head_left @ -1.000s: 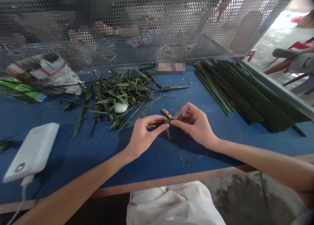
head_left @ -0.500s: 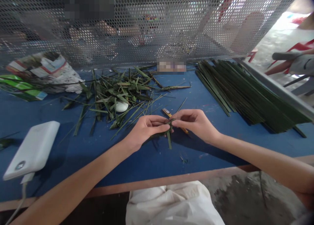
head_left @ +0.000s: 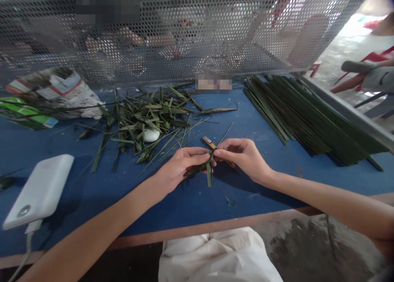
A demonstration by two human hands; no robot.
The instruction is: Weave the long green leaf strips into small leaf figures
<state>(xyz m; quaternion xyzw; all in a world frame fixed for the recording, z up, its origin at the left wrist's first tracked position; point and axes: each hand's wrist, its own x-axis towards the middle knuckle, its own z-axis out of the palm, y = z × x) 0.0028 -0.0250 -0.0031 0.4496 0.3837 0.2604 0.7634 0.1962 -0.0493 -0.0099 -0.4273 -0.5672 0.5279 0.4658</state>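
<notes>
Over the blue table, my left hand and my right hand meet fingertip to fingertip. Both pinch a folded green leaf strip; one loose end hangs down between them. My left fingers wrap round the strip's left part, and my right thumb and fingers are closed on its top. A small yellow-brown blade tool lies on the table just behind my right fingers.
A heap of cut leaf scraps with a white oval object lies behind my left hand. A bundle of long green strips is at right. A white power bank sits at left. Perforated metal screen stands behind.
Both hands dropped slightly toward the table and closed tighter on the strip. Its loose end now hangs down between them instead of sticking sideways.
</notes>
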